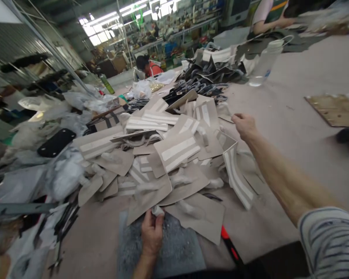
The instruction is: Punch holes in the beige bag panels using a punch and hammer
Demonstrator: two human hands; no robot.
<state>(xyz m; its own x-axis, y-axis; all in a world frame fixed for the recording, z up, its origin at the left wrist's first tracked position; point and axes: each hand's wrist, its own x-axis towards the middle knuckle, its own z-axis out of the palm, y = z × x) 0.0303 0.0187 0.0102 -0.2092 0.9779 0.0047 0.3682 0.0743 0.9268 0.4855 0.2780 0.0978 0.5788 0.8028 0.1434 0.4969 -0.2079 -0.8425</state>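
In the lower middle, my left hand (151, 234) is closed, thumb and finger pinching a small white rolled piece (158, 210). It is above a dark grey cutting board (180, 248), beside the edge of a beige panel (151, 197) with a white-wrapped handle. My right hand (244, 126) reaches to the right side of the pile. Its fingers are pressed together at the edge of a beige piece (225, 112); what they grip is not clear. Between the hands lies a heap of beige panels (177, 149), many with white strips or wrapped handles.
A red-and-black tool (229, 244) lies right of the board. Plastic bags (66, 178) crowd the left. Dark pieces (212, 71) and a clear bottle (266, 64) stand behind the heap. A brown board (334, 109) lies at right. Two other people work farther back.
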